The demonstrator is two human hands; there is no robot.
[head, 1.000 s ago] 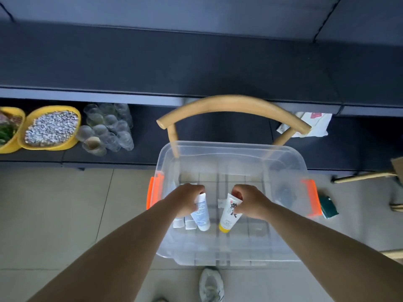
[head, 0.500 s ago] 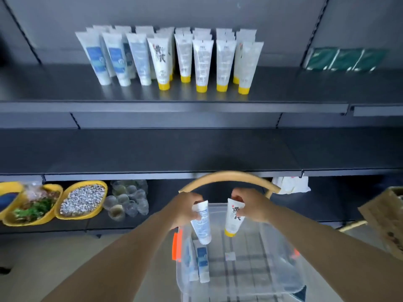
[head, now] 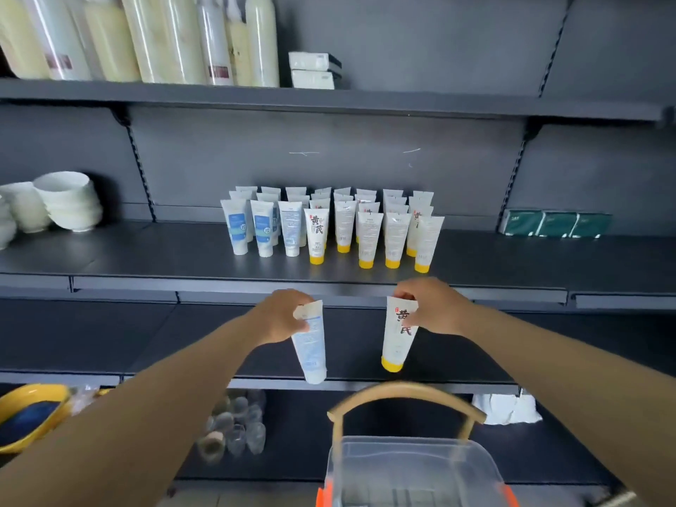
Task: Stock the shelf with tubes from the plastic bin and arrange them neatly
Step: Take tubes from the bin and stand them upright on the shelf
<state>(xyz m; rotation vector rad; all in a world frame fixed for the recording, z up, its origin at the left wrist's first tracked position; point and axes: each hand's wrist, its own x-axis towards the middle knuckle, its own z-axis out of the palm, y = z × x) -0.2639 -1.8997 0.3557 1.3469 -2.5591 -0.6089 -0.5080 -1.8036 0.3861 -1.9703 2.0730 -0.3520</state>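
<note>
Both tubes have risen clear of the plastic bin [head: 413, 466] and now hang caps-down just below the shelf [head: 146, 258] edge. The left hand [head: 280, 316] pinches the blue-printed tube [head: 311, 345] by its crimped end; the right hand [head: 435, 305] grips the yellow-capped tube [head: 397, 334] likewise. So the carry is nearly done; placing remains. The standing tubes [head: 329, 225] fill the shelf at 12 o'clock, leaving front spots only. A chair back [head: 402, 395] arches at 6 o'clock, bowls [head: 66, 199] at 10, green packs [head: 556, 223] at 2.
</note>
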